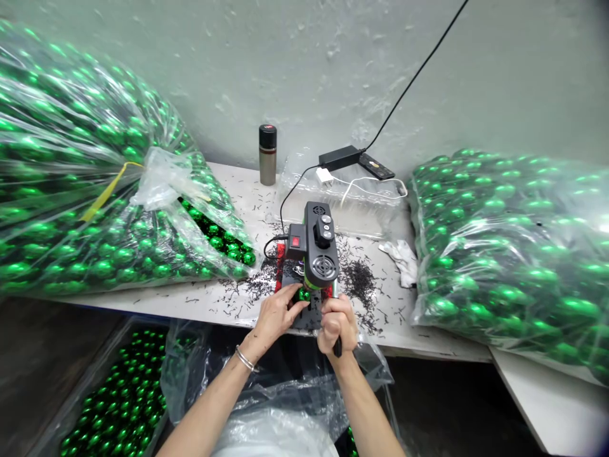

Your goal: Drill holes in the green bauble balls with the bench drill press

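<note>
My left hand (275, 315), with a silver bangle at the wrist, pinches a shiny green ball (304, 295) between thumb and fingers. The ball sits right under the round lower end of a small black bench machine (321, 244). This machine has round vents, silver buttons and a red switch. My right hand (339, 324) is wrapped round a black handle (337, 346) at the machine's right front; its lower end sticks out below the fist. How the handle joins the machine is hidden. Red pieces (280, 266) show on both sides of the machine's base.
Large clear bags of green balls lie left (109, 209) and right (504, 254). Small black bits (359, 282) litter the table. Behind are a bottle (268, 158), a power adapter (340, 157), a phone (375, 166) and plastic trays. A white glove (404, 263) lies right; more balls (121, 393) are below left.
</note>
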A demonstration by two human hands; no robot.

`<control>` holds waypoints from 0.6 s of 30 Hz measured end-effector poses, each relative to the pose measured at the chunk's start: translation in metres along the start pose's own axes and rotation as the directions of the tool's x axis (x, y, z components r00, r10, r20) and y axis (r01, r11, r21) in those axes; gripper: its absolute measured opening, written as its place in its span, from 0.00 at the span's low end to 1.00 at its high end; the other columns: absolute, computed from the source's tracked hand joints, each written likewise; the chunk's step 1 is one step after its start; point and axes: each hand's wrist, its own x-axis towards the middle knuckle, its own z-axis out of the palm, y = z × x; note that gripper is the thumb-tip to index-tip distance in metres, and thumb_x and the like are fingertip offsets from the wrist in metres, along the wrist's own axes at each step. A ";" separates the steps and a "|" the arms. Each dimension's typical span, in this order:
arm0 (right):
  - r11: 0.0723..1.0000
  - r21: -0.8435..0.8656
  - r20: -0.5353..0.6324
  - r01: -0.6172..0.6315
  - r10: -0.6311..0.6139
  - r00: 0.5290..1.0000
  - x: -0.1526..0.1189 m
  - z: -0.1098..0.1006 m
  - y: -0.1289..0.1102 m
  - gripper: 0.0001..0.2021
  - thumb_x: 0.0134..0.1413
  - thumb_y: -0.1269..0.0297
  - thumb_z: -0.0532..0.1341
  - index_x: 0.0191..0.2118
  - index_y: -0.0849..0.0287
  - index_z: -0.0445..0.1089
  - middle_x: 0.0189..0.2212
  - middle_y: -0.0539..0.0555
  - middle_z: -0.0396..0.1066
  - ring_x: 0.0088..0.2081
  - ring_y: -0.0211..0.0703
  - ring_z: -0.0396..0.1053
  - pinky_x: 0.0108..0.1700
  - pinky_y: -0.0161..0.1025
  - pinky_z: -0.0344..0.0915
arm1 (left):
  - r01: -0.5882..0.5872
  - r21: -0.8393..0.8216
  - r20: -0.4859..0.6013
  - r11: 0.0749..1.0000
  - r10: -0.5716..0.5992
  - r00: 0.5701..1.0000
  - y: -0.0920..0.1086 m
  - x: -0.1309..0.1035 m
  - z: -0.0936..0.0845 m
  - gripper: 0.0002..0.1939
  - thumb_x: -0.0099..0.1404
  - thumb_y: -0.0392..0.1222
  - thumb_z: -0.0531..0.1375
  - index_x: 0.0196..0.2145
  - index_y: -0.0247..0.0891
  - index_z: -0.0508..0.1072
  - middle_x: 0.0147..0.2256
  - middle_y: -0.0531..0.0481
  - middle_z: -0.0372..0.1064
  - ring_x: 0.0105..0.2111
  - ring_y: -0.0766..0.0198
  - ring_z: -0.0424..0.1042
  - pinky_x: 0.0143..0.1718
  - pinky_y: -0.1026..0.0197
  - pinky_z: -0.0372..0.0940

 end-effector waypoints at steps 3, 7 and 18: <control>1.000 0.001 -0.019 -0.019 0.019 1.000 -0.006 0.002 0.002 0.13 0.65 0.68 0.46 0.28 0.56 0.59 0.28 0.49 0.64 0.27 0.38 0.64 0.38 0.45 0.65 | -0.001 0.004 0.008 1.000 0.001 1.000 0.000 0.000 -0.001 0.16 0.68 0.48 0.59 0.50 0.38 0.73 0.40 0.45 0.77 0.34 0.59 0.77 0.40 0.59 0.71; 1.000 -0.026 0.022 -0.003 0.003 1.000 -0.010 0.002 0.003 0.13 0.65 0.68 0.46 0.29 0.56 0.59 0.29 0.49 0.64 0.29 0.37 0.67 0.42 0.46 0.67 | 0.007 0.010 0.029 1.000 -0.007 1.000 0.002 0.000 -0.003 0.16 0.68 0.46 0.59 0.50 0.37 0.73 0.39 0.44 0.77 0.32 0.59 0.76 0.36 0.59 0.71; 0.973 0.071 0.053 -0.221 0.218 0.975 0.058 -0.017 -0.033 0.15 0.62 0.74 0.50 0.23 0.57 0.57 0.22 0.48 0.61 0.26 0.36 0.62 0.29 0.37 0.57 | 0.048 -0.101 -0.032 0.994 -0.052 0.998 0.004 -0.010 -0.001 0.18 0.66 0.47 0.62 0.51 0.37 0.73 0.42 0.45 0.78 0.31 0.61 0.76 0.37 0.59 0.73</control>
